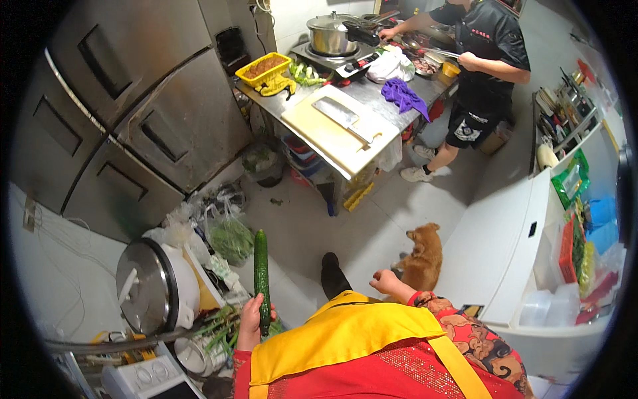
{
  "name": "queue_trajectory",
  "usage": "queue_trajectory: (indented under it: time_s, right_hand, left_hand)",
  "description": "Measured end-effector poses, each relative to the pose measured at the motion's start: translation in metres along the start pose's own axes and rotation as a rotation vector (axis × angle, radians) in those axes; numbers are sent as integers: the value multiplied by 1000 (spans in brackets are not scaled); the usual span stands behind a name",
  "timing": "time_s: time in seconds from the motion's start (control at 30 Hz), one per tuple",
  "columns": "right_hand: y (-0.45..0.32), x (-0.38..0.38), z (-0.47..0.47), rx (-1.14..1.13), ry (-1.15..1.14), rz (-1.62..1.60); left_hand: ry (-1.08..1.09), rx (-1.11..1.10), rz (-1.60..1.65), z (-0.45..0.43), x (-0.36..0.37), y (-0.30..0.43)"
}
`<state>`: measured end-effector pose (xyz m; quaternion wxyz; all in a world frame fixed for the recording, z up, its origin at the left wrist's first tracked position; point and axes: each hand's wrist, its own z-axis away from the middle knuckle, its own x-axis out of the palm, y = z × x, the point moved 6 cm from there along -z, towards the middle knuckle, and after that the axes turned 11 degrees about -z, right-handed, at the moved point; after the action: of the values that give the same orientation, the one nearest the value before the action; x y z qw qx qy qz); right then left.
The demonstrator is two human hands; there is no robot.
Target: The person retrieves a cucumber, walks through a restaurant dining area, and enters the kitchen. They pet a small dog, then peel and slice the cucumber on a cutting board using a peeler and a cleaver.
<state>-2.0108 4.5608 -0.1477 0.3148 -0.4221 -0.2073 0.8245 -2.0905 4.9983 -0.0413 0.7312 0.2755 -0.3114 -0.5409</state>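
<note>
A long green cucumber (261,279) stands nearly upright in my left hand (252,316), its lower end gripped by the fingers. My right hand (386,283) hangs in front of my yellow apron (349,329), near a brown dog; its fingers are curled, and I see nothing in them. Ahead, at the corner of the steel table (369,97), a cleaver (339,113) lies flat on a pale cutting board (309,124). A purple cloth (403,97) lies to the right of the board.
The dog (423,254) is on the floor beside a white cabinet. A co-worker (486,60) in black stands at the table's far right, near a pressure cooker (333,37). Bagged greens (229,242) and a large rice cooker (149,287) are at left; a dark bin (262,167) stands by the refrigerator.
</note>
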Motion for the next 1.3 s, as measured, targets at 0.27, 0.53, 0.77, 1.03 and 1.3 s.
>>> queue_trajectory:
  time_s: [0.27, 0.53, 0.77, 1.03, 1.3]
  right_hand:
    - [-177, -151, -143, -582, 663, -226]
    - [-269, -254, -285, -473, 752, 168]
    - [-264, -267, -342, -463, 791, 127]
    - [-243, -325, -330, -127, 884, 210]
    - [-233, -372, -384, -149, 1106, 333]
  left_hand:
    - [-31, 2, -181, -134, 44, 163]
    - [-231, 41, -274, -263, 105, 300]
    - [-482, 40, -491, -405, 143, 388]
    - [-767, 4, -824, -515, 193, 475]
    - [-920, 45, -960, -557, 231, 488]
